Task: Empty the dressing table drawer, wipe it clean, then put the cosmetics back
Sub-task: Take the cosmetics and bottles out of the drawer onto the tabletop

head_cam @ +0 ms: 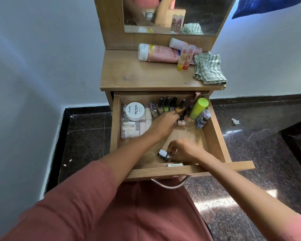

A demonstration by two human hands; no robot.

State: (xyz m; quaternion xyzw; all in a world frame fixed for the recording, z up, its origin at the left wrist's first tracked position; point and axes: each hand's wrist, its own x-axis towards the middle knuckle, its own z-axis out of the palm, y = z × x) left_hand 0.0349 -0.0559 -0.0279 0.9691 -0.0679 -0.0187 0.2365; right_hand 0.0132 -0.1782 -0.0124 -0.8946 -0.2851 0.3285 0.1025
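Observation:
The wooden drawer stands pulled out under the dressing table top. My left hand reaches into its middle and grips a gold-brown nail polish bottle among a row of upright bottles. My right hand is near the drawer's front and pinches a small bottle with a white cap lying on the drawer floor. A clear box of small items with a white nail polish remover jar on it fills the left side. A lime-green bottle leans at the right.
On the table top lie a pink tube, a white bottle, two lip balm sticks and a folded checked cloth. A mirror stands behind. A metal handle hangs below the drawer front. Dark stone floor surrounds the table.

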